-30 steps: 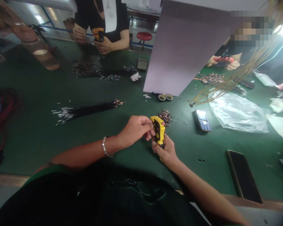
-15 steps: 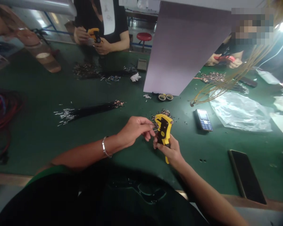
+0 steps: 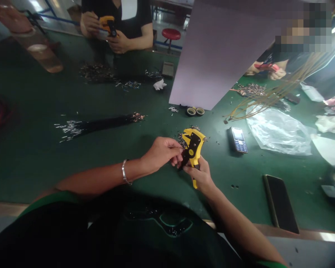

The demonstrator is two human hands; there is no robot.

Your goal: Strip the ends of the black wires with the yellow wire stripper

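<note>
Head view: right hand [image 3: 199, 175] grips yellow wire stripper [image 3: 192, 147] over a workbench

The right fingers [image 3: 203, 168] close around the stripper's handle, its yellow end poking out below the fist. The tool is held up above the bench, its black-and-yellow head tilted toward the left hand [image 3: 160, 152]. That hand's fingertips [image 3: 179, 159] curl together against the tool's black side; whether they pinch anything is too small to tell. A silver bangle [image 3: 124, 172] circles the left wrist.

Just behind the stripper lies a small heap of metal-tipped wire ends [image 3: 186, 137] on the green bench mat [image 3: 30, 167]. Farther out are a bundle of black wires [image 3: 100, 124] with bright tips, two tape rolls [image 3: 195, 111], a keypad phone [image 3: 237, 139], a clear plastic bag [image 3: 279, 134] and a smartphone [image 3: 280, 203]. Across the bench, a co-worker's hands [image 3: 117, 42] hold a similar yellow stripper [image 3: 108, 25].
</note>
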